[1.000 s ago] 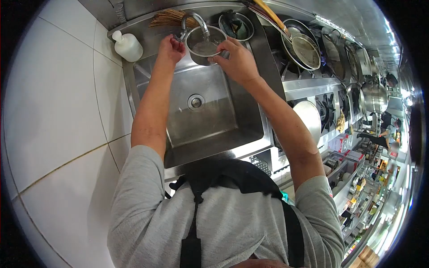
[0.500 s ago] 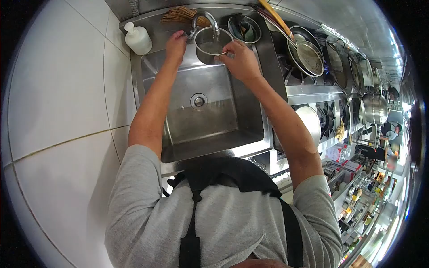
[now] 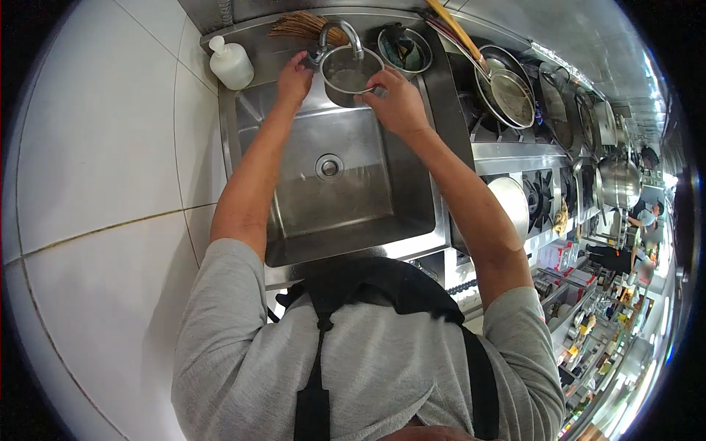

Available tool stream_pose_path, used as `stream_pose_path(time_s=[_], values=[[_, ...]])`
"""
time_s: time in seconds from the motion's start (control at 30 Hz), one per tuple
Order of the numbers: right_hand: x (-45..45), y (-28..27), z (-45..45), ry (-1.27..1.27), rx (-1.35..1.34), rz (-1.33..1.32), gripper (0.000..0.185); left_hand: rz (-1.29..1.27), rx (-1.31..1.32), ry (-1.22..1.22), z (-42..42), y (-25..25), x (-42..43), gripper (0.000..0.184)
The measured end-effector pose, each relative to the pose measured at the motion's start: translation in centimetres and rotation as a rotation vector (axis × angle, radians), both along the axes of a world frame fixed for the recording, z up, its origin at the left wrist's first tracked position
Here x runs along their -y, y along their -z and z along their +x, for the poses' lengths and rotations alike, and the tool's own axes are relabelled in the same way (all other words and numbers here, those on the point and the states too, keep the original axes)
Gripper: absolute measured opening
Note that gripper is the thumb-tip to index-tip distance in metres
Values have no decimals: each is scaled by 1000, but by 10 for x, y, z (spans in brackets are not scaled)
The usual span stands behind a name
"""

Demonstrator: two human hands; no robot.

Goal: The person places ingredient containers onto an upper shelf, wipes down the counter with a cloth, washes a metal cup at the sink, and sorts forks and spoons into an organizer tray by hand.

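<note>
My right hand (image 3: 393, 97) grips the rim of a round metal pot (image 3: 340, 94), with the thumb and fingers at its right side. The pot is under the spout of the curved faucet (image 3: 340, 27), over the back of the steel sink (image 3: 334, 209). Some liquid shows inside the pot. My left hand (image 3: 295, 79) is at the faucet's handle, left of the pot, with its fingers closed round the handle.
A white pump bottle (image 3: 232, 67) stands at the sink's back left corner. Behind the faucet lies a bristle brush (image 3: 298, 26). A bowl (image 3: 425, 55) holds dark scrubbers. Pans and a strainer (image 3: 512, 98) rest on the stove at right. People are far right.
The view has shifted, so the sink and faucet appear slightly further right. Both hands stay at the faucet and pot. The liquid in the pot looks more stirred up.
</note>
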State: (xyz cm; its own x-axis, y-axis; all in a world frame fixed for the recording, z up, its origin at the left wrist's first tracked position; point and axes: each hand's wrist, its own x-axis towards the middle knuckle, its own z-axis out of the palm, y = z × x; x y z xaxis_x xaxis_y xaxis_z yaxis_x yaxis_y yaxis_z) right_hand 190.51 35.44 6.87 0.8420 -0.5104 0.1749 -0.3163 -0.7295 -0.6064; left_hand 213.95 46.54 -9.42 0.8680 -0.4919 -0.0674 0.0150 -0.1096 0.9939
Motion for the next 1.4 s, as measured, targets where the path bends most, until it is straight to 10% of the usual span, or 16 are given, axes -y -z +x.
stream_pose_path(time_s=[1.1,1.27,1.33,1.4], values=[[8,16,10,10,58,-53,35,192,700,272,-40,52,-26,74],[14,26,9,22,66,-86,31,499,322,179,-100,101,-69,67],[16,28,7,-14,78,-83,31,435,404,359,-119,192,-93,57],[17,27,5,-6,69,-62,31,644,12,755,-144,142,-110,45]])
